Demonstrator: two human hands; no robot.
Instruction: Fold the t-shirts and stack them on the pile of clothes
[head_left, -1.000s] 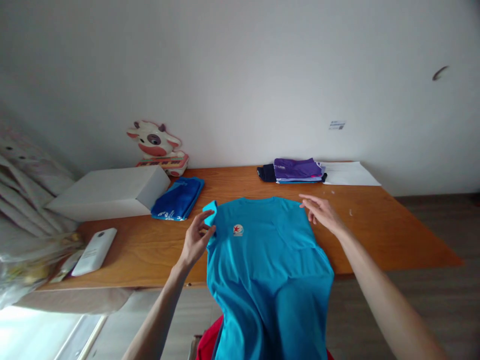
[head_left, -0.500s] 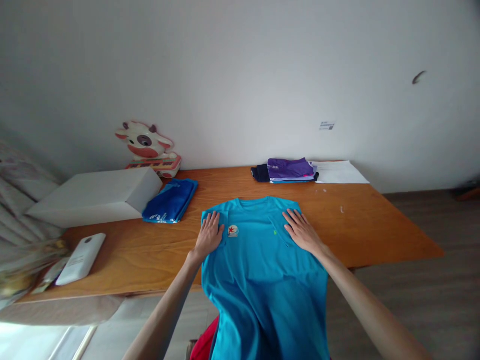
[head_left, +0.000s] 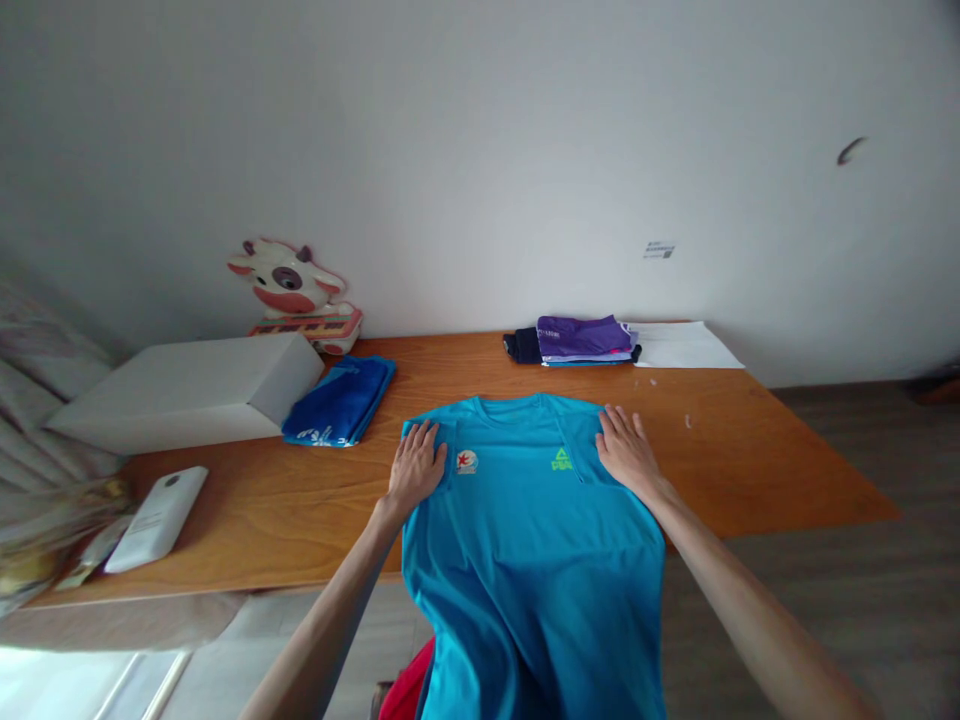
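Observation:
A turquoise T-shirt [head_left: 517, 500] lies front up on the wooden table [head_left: 300, 520], its collar toward the wall and its lower part hanging over the near edge. A round badge and a green logo show on its chest. Both sleeves are folded inward over the front. My left hand [head_left: 418, 462] rests flat on the folded left-side sleeve, fingers stretched out. On the other side my right hand [head_left: 626, 447] lies flat with fingers spread at the shirt's right shoulder edge, partly on the cloth.
At the left stand a white box [head_left: 195, 385], a cow-shaped toy keyboard [head_left: 296, 295] and a white device [head_left: 157, 520]. A folded blue garment [head_left: 341, 403] lies beside the box. Near the wall are a stack of folded clothes [head_left: 581, 340] and a white sheet [head_left: 686, 345].
My right hand has slid outward to the right across the shirt, and the folded sleeve there has moved outward, showing the whole green logo. My left hand has stayed nearly in place.

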